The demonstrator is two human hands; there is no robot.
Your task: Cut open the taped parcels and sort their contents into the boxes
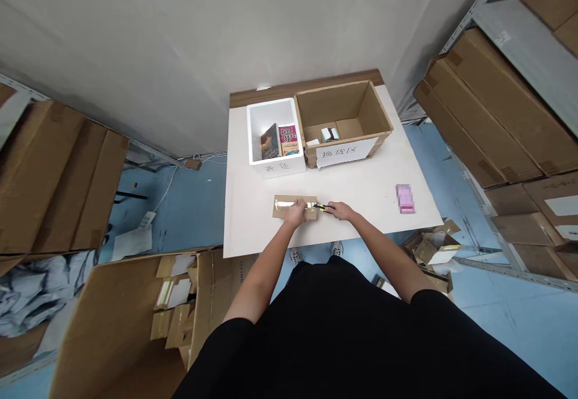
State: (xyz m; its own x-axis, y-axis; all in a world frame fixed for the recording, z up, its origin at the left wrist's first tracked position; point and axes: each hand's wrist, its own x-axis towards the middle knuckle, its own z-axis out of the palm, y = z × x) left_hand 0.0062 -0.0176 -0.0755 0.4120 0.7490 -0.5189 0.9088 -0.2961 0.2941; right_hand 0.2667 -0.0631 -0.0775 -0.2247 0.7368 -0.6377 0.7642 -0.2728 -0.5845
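Note:
A small flat cardboard box [282,207] with shiny clear tape along its top lies near the front of the white table. My left hand [295,212] grips it from the near side, fingers bent over its top. In my right hand [342,210] is a yellow and black utility knife [326,207], pointing left. Its tip is at the taped right end of the box; whether the blade has gone into the tape is too small to tell.
Behind the box stand a white foam box [276,168] with books and a larger open carton [343,89] holding a few small boxes. A pink blurred item [405,199] lies on the white table [246,230] at right. A big carton [112,303] of flattened boxes stands left; shelves flank both sides.

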